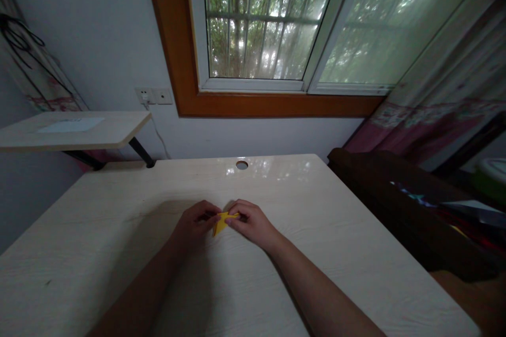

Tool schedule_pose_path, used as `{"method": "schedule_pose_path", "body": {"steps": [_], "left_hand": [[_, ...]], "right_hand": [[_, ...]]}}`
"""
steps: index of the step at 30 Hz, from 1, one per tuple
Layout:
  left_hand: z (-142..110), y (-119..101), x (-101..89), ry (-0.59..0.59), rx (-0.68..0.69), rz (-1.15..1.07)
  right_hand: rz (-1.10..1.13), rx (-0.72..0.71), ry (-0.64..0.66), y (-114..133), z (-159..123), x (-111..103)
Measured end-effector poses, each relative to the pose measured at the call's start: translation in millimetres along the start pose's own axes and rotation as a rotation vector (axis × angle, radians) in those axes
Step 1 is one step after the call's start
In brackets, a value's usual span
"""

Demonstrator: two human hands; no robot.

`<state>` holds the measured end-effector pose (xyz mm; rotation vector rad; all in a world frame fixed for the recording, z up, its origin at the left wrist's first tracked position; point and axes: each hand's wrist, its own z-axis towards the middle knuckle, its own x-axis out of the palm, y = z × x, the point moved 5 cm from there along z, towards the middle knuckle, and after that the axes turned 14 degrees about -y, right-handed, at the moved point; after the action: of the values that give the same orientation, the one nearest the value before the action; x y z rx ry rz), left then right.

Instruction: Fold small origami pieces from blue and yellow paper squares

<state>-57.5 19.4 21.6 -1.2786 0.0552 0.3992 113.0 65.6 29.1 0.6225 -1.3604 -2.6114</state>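
Between both hands (223,224), yellow paper (221,221)

Yellow paper (221,221) on pale wood-grain table (118,231)

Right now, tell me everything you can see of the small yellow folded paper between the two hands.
The small yellow folded paper looks like thin, bright yellow craft paper, creased into a compact pointed shape with its tip angled down and left. It lies low on the pale wooden desk, near the middle. The left hand pinches its left side and the right hand its right edge; fingers hide much of it, so the exact folds cannot be made out.
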Motion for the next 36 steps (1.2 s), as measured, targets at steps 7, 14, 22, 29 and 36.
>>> {"method": "schedule_pose_path", "body": {"steps": [7, 14, 22, 29, 36], "left_hand": [[0.2, -1.8, -0.5, -0.01, 0.028, 0.045], [0.6, 5.2, -0.7, -0.036, -0.002, 0.049], [4.9, 13.2, -7.2, -0.117, -0.064, 0.027], [7.7, 11.4, -14.2, -0.206, -0.115, -0.069], [6.8, 13.4, -10.9, -0.16, -0.1, -0.084]], "right_hand": [[-0.001, -0.019, -0.021, -0.8, 0.1, -0.1], [0.012, 0.037, -0.04, -0.3, 0.3, -1.5], [0.311, 0.299, -0.211, -21.0, -1.5, 1.3], [0.467, 0.547, -0.173, -35.4, -6.4, 18.5], [0.487, 0.577, -0.178, -31.3, -7.9, 24.5]]}}
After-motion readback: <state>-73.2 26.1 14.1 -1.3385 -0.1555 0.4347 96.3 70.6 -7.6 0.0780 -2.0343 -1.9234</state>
